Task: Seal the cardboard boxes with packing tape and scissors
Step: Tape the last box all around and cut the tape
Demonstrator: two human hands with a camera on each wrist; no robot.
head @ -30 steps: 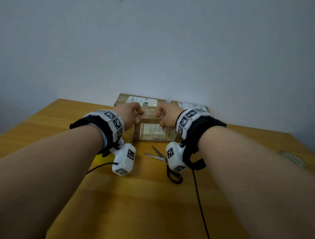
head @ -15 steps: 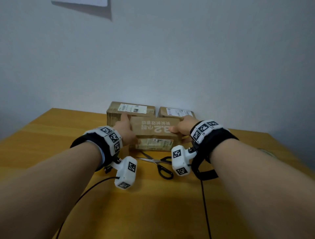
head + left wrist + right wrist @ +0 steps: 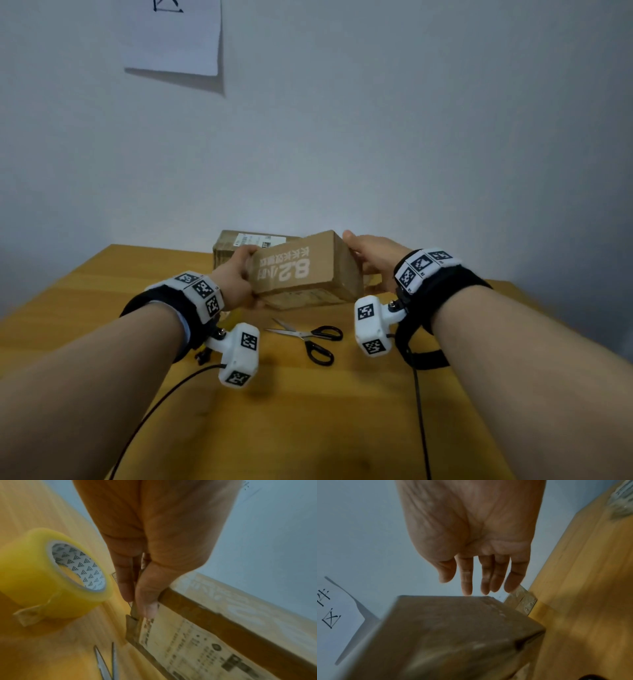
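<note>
Printed box (image 3: pixel 301 270) held tilted above the scissors (image 3: pixel 310 337), left hand (image 3: pixel 236 281) pinching 1 end, right hand (image 3: pixel 375 260) straight-fingered against the other; tape roll (image 3: pixel 51 574) beside scissors untouched, sealing apparently unstarted.

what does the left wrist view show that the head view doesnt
Only the left wrist view shows the yellow tape roll lying on the table by the left hand, and that hand's thumb and fingers pinching the box's end edge. Only the head view shows the right hand on the box's other end, a second box behind, the scissors' black handles, and a paper sheet on the wall. Both show the left hand, the held box, the scissors and the wooden table.
</note>
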